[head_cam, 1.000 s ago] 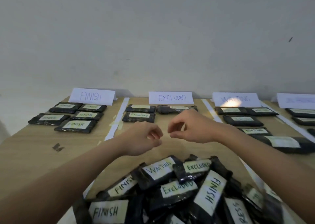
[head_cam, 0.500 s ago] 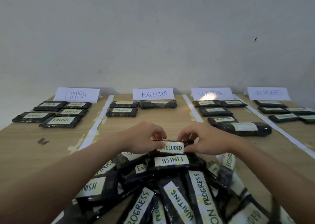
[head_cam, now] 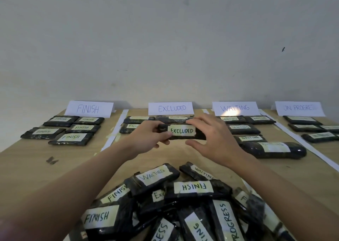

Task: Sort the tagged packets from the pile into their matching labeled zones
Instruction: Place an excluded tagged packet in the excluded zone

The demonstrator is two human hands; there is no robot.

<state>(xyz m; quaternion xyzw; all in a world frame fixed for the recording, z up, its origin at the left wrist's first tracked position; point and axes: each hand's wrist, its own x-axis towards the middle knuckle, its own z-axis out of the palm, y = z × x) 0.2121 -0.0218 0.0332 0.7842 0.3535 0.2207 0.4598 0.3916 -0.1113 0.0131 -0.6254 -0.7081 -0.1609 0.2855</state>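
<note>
A black packet tagged EXCLUDED [head_cam: 181,131] is held above the table in front of the EXCLUDED sign [head_cam: 171,108]. My left hand [head_cam: 146,136] grips its left end. My right hand [head_cam: 214,139] cups its right end, fingers spread over the top and thumb below. Three black packets lie in the EXCLUDED zone [head_cam: 136,120] behind it, partly hidden by my hands. The pile of tagged packets [head_cam: 183,200] lies near me, with FINISH, WAITING, EXCLUDED and PROGRESS tags showing.
The wooden table [head_cam: 27,167] is split by white tape strips [head_cam: 117,128]. FINISH sign [head_cam: 89,108] with several packets at left; WAITING sign [head_cam: 235,108] and ON PROGRESS sign [head_cam: 299,108] with packets at right. A bulky packet [head_cam: 273,150] lies in the WAITING zone. A wall stands behind.
Both hands lifted the EXCLUDED packet off the top of the pile and carried it forward to just in front of the EXCLUDED zone.
</note>
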